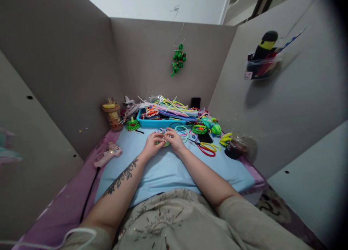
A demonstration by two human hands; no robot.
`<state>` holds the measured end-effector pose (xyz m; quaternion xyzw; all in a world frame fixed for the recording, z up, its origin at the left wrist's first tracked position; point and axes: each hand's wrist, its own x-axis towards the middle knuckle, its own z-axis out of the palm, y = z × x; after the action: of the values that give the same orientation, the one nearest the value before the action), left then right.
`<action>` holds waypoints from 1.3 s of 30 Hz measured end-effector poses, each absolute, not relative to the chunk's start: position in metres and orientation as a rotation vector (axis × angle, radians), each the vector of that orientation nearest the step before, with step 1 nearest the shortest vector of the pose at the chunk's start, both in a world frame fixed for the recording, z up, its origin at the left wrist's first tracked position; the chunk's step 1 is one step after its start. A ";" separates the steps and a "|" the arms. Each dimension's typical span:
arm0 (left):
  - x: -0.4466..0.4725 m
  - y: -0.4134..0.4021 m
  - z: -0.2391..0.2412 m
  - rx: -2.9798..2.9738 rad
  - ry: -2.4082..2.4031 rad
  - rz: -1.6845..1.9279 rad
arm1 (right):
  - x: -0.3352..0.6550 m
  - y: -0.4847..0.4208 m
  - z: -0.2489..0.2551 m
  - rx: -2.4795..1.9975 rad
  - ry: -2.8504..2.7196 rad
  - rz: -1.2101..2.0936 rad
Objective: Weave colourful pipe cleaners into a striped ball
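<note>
My left hand (154, 142) and my right hand (174, 140) meet above the blue cloth (165, 170). Both have their fingers closed round a small light-green pipe-cleaner piece (166, 144), mostly hidden by the fingers, so its shape is unclear. Just beyond my right hand lies a loose mint-green pipe cleaner (182, 128), bent into a curve. Scissors (207, 148) with red and yellow handles rest to the right of that hand. Further to the left lies a pink glue gun (108, 157).
A blue tray (163, 123) heaped with pipe cleaners stands at the back. Green pipe-cleaner figures (132, 124) sit beside it. A lidded cup (113, 116) is at the back left, a dark drink cup (235, 148) at the right. Grey panels (174, 69) enclose three sides.
</note>
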<state>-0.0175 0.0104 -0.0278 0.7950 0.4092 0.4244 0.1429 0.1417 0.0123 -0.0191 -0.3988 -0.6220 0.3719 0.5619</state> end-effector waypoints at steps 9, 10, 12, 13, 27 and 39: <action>-0.020 0.006 -0.029 2.389 1.263 1.038 | 0.162 0.003 0.006 -0.953 -2.034 0.285; -0.020 0.007 -0.029 2.394 1.263 1.026 | 0.162 0.004 0.005 -0.945 -2.051 0.267; -0.020 0.007 -0.030 2.400 1.257 1.009 | 0.161 0.006 0.002 -0.926 -2.067 0.238; -0.020 0.008 -0.030 2.403 1.248 1.002 | 0.160 0.006 0.001 -0.918 -2.067 0.226; -0.021 0.008 -0.029 2.358 1.268 1.113 | 0.149 0.003 -0.008 -1.069 -1.858 0.187; -0.029 0.015 -0.036 2.433 1.419 1.104 | 0.156 -0.007 -0.005 -0.973 -2.080 0.077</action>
<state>-0.0293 0.0154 -0.0361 0.8028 0.4684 0.3644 0.0581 0.1564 -0.0066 -0.0046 -0.3864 -0.8259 0.0307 0.4093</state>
